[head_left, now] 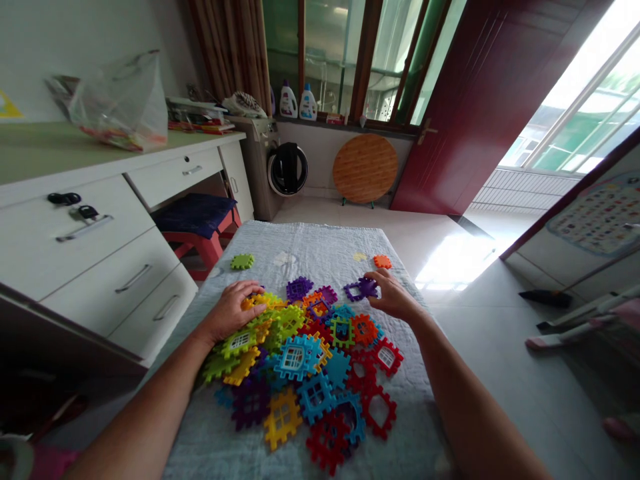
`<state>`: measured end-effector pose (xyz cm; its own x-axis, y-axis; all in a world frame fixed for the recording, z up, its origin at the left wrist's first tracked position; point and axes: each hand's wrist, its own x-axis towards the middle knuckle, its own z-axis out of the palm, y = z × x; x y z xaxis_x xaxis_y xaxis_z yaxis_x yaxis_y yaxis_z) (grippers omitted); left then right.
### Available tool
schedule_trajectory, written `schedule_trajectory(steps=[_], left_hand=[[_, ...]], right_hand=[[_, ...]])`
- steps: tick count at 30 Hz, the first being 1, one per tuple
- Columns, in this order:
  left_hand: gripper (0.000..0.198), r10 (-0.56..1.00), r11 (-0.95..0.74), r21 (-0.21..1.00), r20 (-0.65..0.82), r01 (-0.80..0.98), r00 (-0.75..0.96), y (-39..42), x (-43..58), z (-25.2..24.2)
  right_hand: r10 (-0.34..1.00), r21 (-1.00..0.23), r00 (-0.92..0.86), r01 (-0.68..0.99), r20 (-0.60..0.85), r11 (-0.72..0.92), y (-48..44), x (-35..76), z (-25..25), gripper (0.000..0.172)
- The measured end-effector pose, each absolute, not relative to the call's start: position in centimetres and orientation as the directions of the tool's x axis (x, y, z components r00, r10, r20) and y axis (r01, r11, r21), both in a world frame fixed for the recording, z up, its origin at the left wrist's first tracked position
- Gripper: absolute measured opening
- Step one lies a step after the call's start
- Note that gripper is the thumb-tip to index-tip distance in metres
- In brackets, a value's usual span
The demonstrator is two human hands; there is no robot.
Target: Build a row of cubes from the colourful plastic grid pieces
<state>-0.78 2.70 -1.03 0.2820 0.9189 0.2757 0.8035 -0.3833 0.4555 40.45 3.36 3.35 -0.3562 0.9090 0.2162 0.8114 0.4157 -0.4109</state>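
A heap of colourful plastic interlocking building tiles with notched edges lies on the cloth-covered table. My left hand (234, 309) is at the heap's left side, its thumb and fingers closed around the edge of a yellow tile (249, 303); its fingertips are partly hidden. Off the heap's far right side, my right hand (393, 295) pinches a purple tile (367, 289) between thumb and fingers. Between the hands lies another purple tile (299, 289). Nearest me in the heap are a yellow window tile (283, 418) and a red tile (329, 440).
Toward the table's far side, a green tile (243, 261) lies at left and an orange tile (383, 261) at right. A light blue cloth (320, 243) covers the table. A white drawer desk (75, 247) and a red stool (205, 243) stand left; a washing machine (263, 170) is beyond.
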Motion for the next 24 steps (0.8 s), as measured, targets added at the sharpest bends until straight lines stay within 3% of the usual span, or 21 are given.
schedule_trajectory(steps=[6, 17, 24], left_hand=[[0.042, 0.916, -0.388, 0.445, 0.284, 0.807, 0.284, 2.6, -0.8, -1.0], [0.042, 0.917, -0.382, 0.452, 0.293, 0.806, 0.27, 2.5, -0.6, -0.8], [0.043, 0.916, -0.385, 0.442, 0.293, 0.81, 0.275, 2.5, -0.6, -0.7]], right_hand=[[0.858, -0.374, -0.506, 0.782, 0.086, 0.499, 5.7, 38.6, 3.5, 0.054], [0.838, -0.321, -0.542, 0.806, -0.065, 0.496, 6.1, 38.1, 3.7, 0.056], [0.804, -0.193, -0.584, 0.806, -0.114, 0.559, 6.9, 37.1, 4.0, 0.043]])
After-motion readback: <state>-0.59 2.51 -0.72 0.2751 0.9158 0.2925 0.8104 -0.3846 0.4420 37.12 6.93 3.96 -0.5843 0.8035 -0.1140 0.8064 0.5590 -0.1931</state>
